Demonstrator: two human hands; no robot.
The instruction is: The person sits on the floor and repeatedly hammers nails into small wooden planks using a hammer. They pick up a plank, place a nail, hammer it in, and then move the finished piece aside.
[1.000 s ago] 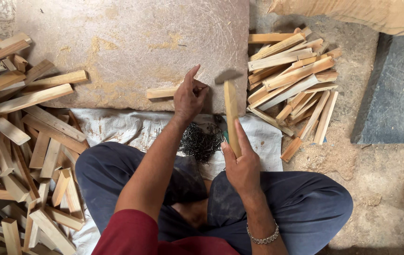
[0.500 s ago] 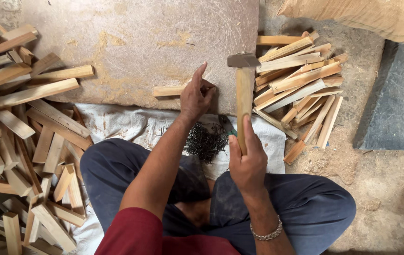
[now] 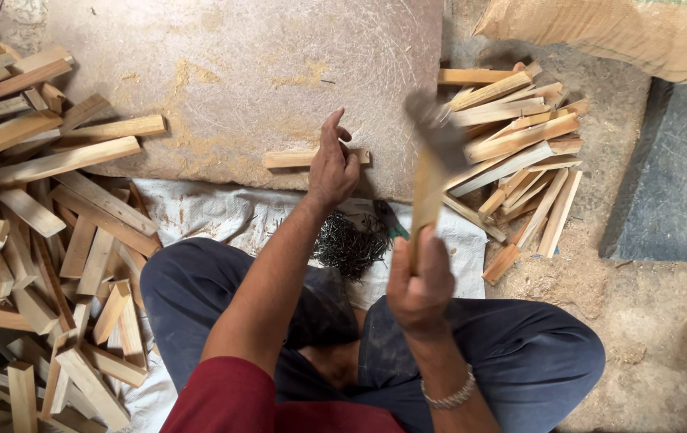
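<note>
I sit cross-legged on the ground facing a flat stone slab (image 3: pixel 231 80). My left hand (image 3: pixel 332 167) rests on a short wooden strip (image 3: pixel 291 159) that lies on the slab's near edge, fingers pinched at the strip's right part. My right hand (image 3: pixel 421 281) grips the wooden handle of a hammer (image 3: pixel 431 152); its metal head is raised and blurred, up and to the right of the strip. A heap of small dark nails (image 3: pixel 350 244) lies on white cloth between my knees and the slab.
A big loose pile of wooden strips (image 3: pixel 46 232) covers the ground on my left. A smaller stack of strips (image 3: pixel 520 152) lies to the right of the slab. A sack (image 3: pixel 624 32) sits at top right, a grey mat (image 3: pixel 672 184) beside it.
The hammer has swung up in my right hand, its head now raised and blurred above the slab's right edge. My left hand stays on the strip.
</note>
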